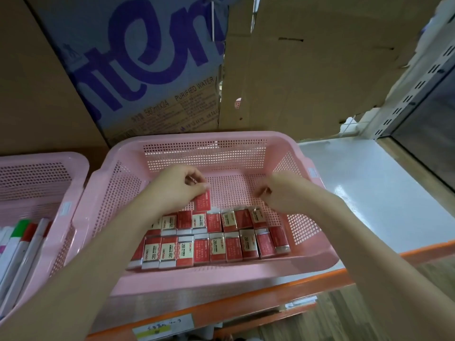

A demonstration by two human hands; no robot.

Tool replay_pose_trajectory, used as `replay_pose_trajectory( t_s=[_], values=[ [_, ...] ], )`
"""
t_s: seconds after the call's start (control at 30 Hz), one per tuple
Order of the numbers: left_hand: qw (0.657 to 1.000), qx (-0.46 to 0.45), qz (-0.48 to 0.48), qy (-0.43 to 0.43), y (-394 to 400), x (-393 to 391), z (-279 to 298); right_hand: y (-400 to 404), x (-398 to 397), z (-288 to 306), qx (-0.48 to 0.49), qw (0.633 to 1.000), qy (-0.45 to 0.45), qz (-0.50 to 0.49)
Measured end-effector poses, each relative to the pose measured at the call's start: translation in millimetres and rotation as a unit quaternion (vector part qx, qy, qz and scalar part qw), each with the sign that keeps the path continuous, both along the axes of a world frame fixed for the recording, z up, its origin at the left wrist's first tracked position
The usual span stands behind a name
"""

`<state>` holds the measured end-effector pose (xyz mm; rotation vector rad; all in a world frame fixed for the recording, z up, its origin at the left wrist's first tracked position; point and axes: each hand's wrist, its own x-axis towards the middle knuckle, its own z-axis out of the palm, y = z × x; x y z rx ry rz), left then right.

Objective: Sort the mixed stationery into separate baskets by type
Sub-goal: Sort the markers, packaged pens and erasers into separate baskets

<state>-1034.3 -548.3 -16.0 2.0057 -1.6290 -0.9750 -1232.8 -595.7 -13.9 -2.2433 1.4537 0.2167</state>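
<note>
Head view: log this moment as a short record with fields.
setting: orange-edged shelf, cardboard boxes behind
centre basket: pink basket holding red-wrapped erasers in two rows, some marked 2B
left hand: left hand pinches one eraser above the back row
right hand: right hand over the basket, fingers curled; whether it holds anything cannot be told
second basket: pink basket on the left holding markers

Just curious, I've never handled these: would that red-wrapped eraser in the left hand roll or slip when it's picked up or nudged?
The eraser looks flat and boxy, so it probably slides rather than rolls. Its wrapper looks glossy, so it may be a bit slippery. The left hand pinches it with fingertips alone, suggesting it's light.
</note>
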Motion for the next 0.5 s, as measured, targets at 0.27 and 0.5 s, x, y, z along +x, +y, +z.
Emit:
replay_pose_trajectory(
  t_s=[0.27, 0.5],
  values=[
    [0.989, -0.001, -0.129, 0.067, -29.1, -83.4, -6.7, -11.1, -38.3, 14.1, -0.34, 0.909, -0.205, -0.127],
    [0.977, 0.006, -0.213, -0.027, -33.4, -109.2, -31.6, 12.1, -68.6, -7.6, -0.293, 0.898, -0.249, -0.215]
  ],
)
